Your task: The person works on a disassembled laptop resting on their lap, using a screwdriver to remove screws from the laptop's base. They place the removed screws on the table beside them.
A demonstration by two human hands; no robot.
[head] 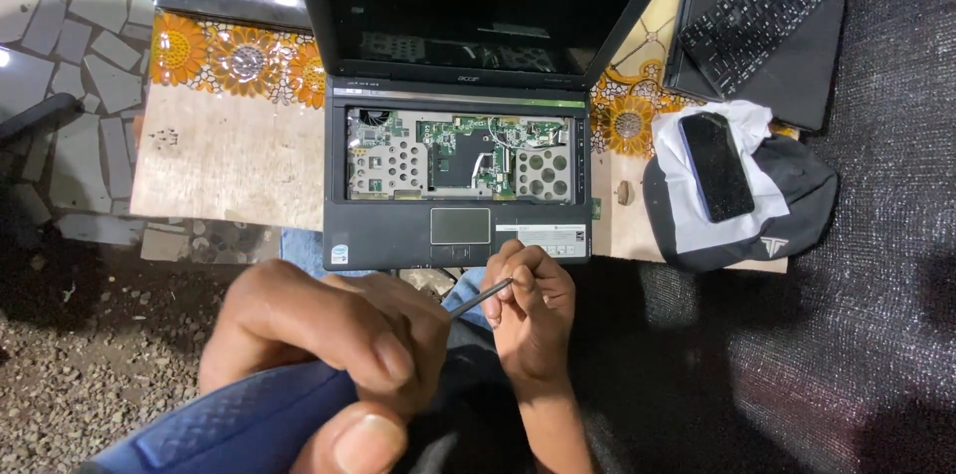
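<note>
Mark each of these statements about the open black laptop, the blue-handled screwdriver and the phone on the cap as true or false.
1. The open black laptop has its keyboard removed, baring the green circuit board. True.
2. The left hand grips the blue-handled screwdriver. True.
3. The right hand lies flat on the grey touchpad. False: it is at the laptop's front edge, by the screwdriver's thin metal shaft.
4. The dark smartphone lies on the laptop's palm rest. False: it lies on white cloth over a black cap, right of the laptop.
</note>
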